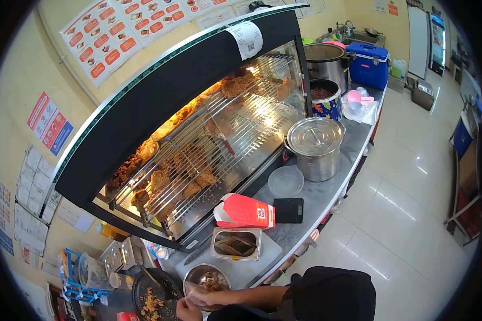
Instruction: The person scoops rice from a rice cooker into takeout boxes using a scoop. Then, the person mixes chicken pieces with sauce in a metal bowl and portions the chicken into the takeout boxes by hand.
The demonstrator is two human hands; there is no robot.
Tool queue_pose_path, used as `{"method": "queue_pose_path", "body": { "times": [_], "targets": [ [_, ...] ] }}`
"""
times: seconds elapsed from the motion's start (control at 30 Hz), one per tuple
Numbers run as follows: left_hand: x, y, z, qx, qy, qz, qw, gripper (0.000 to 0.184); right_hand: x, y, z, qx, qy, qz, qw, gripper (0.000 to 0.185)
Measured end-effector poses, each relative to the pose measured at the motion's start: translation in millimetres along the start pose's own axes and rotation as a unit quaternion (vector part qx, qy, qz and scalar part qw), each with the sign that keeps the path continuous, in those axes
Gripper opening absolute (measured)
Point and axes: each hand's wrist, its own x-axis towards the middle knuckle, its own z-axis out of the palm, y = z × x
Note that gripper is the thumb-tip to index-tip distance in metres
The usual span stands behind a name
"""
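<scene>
My right hand (200, 295) reaches in from the right over the near edge of a metal bowl (193, 272). A pale, see-through film, like a thin plastic glove, appears to cover it, and its fingers are not clear. Just below, my left hand (188, 310) is closed close against the right, its fingers pressed together. What they hold, if anything, is hidden. Brown food pieces (213, 281) lie in the bowl. Left of my hands is a dark round pan (168, 291) with yellow-brown crumbs (151, 305) and a utensil handle across its rim.
A metal container (261, 241) stands on a white cutting board (271, 251) above the bowl. A red box (245, 211), black flat device (288, 210), clear plastic bowl (285, 181) and lidded pot (317, 160) line the counter. A lit display case (198, 176) holds fried chicken.
</scene>
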Motion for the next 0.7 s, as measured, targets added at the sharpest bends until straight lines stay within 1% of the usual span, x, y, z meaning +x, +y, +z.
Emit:
{"method": "queue_pose_path", "body": {
  "times": [0.03, 0.1, 0.23, 0.33, 0.37, 0.4, 0.43, 0.47, 0.5, 0.57, 0.6, 0.63, 0.67, 0.7],
  "targets": [
    [8, -27, 16, -0.018, 0.057, -0.074, 0.995, 0.014, 1, 0, 1, -0.007, 0.003, -0.001, 1.000, 0.051],
    [13, -78, 34, -0.066, 0.088, -0.048, 0.993, 0.014, 5, 3, 4, -0.025, 0.014, -0.005, 1.000, 0.051],
    [15, -104, 44, -0.185, 0.120, -0.033, 0.975, 0.013, 18, 20, 13, -0.067, 0.032, -0.007, 0.997, 0.050],
    [6, -126, 54, -0.227, 0.150, -0.044, 0.961, 0.014, 27, 34, 16, -0.103, 0.056, -0.018, 0.993, 0.050],
    [3, -136, 54, -0.204, 0.128, -0.023, 0.970, 0.016, 30, 38, 15, -0.120, 0.072, -0.024, 0.990, 0.050],
    [-8, -123, 50, -0.229, 0.114, -0.047, 0.966, 0.015, 32, 44, 16, -0.133, 0.088, -0.030, 0.987, 0.050],
    [-24, -66, 36, -0.251, 0.101, -0.067, 0.960, 0.016, 35, 49, 17, -0.150, 0.107, -0.037, 0.982, 0.050],
    [-30, -32, 24, -0.276, 0.089, -0.086, 0.953, 0.016, 36, 53, 19, -0.164, 0.125, -0.045, 0.978, 0.050],
    [-29, -34, 14, -0.202, 0.041, -0.070, 0.976, 0.015, 40, 61, 21, -0.170, 0.145, -0.051, 0.973, 0.050],
    [-26, -28, -6, -0.261, 0.042, -0.063, 0.962, 0.014, 5, 45, 32, -0.054, 0.059, -0.016, 0.997, 0.039],
    [-21, -24, -12, -0.292, 0.044, -0.059, 0.954, 0.014, 9, 56, 41, 0.011, 0.076, 0.009, 0.997, 0.030],
    [-19, -23, -15, -0.304, 0.046, -0.099, 0.946, 0.013, 14, 68, 49, 0.079, 0.098, 0.032, 0.992, 0.023],
    [-18, -29, -18, -0.281, 0.042, -0.049, 0.957, 0.014, 20, 82, 56, 0.146, 0.122, 0.051, 0.980, 0.018],
    [-15, -38, -18, -0.258, 0.036, 0.001, 0.966, 0.014, -4, 61, 83, 0.129, 0.143, 0.003, 0.981, 0.016]
  ]
}}
